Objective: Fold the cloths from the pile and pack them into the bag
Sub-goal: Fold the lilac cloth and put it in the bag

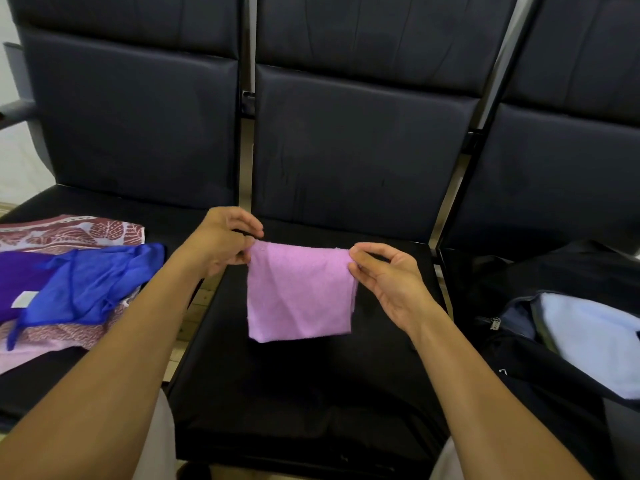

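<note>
A pink cloth (299, 292), folded into a rough square, hangs above the middle black seat (311, 393). My left hand (225, 242) pinches its upper left corner and my right hand (384, 275) pinches its upper right corner. The pile of cloths lies on the left seat: a blue sheer cloth (93, 282) on top, a purple cloth (17, 282) beside it, and a red leaf-patterned cloth (72, 233) under them. On the right seat stands the dark bag (540, 368), unzipped, with a light blue cloth (595, 337) inside.
Three dark padded chairs stand in a row, their backrests (356, 150) rising straight ahead. A gap with wooden floor (194, 313) runs between the left and middle seats. A grey armrest (17, 112) juts out at the far left.
</note>
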Available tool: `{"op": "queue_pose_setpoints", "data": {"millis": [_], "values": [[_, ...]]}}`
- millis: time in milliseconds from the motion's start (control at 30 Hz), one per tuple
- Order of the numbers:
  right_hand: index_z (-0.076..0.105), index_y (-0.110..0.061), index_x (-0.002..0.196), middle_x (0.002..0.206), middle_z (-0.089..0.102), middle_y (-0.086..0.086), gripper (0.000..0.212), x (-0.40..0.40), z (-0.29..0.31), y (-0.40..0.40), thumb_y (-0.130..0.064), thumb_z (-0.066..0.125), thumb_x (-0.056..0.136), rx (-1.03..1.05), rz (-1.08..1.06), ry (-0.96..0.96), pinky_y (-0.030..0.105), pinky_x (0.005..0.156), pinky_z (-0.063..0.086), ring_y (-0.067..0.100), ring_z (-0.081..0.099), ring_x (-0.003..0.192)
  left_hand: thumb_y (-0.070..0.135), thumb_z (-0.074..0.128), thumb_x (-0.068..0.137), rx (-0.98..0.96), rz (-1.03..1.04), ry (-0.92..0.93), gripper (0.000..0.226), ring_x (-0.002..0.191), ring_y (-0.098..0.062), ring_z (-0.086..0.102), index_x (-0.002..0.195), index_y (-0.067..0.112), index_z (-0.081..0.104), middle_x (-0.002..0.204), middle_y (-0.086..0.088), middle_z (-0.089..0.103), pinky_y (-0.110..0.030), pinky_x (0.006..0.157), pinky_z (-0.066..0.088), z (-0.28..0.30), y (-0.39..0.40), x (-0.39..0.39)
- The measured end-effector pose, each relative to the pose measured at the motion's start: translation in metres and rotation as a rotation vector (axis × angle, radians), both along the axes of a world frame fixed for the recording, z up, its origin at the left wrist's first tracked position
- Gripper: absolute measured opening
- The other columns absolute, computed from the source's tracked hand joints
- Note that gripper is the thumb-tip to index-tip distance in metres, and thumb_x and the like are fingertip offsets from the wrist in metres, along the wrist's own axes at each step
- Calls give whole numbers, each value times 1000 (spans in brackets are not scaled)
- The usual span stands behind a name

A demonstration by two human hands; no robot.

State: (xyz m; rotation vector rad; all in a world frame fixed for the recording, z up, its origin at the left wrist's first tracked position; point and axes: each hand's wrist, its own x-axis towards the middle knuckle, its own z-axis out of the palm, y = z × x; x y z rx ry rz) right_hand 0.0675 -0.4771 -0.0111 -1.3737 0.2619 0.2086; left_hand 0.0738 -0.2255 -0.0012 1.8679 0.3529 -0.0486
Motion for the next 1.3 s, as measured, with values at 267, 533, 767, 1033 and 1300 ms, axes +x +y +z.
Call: {"op": "queue_pose_setpoints", "data": {"millis": [267,533,767,1033,1300], "values": [[71,-4,109,94,77,9,30,2,-6,0,0,76,80,-33,174,17,30,79,61,20,75,90,-10,62,85,417,-92,-162,23,89,-17,66,85,13,62,94,-4,70,-22,68,53,1,9,2],[70,-15,109,113,69,3,43,4,-16,1,-5,86,70,-384,387,-66,40,91,59,18,69,103,10,67,88,442,-179,-185,11,77,-11,70,93,19,64,93,-2,71,-33,82,57,1,11,0],[74,-21,102,109,67,-7,34,6,-25,4,-12,87,72,-682,450,-179,31,85,57,12,62,104,20,83,72,596,-448,-111,34,102,-10,60,104,21,70,100,11,64,-35,93,51,0,1,-8],[74,-12,80,100,65,5,14,8,-36,4,-25,76,86,-960,390,-345,16,66,46,8,61,81,14,73,84,821,-456,-82,9,89,-18,61,86,9,66,101,-7,64,-27,74,49,-18,-27,-5],[66,-9,101,99,68,1,30,8,-18,0,-38,65,93,-711,181,-321,30,67,56,15,65,85,35,56,96,520,-259,-184,19,79,-15,59,96,16,57,88,-1,60,-27,67,48,-17,-18,0]]}}
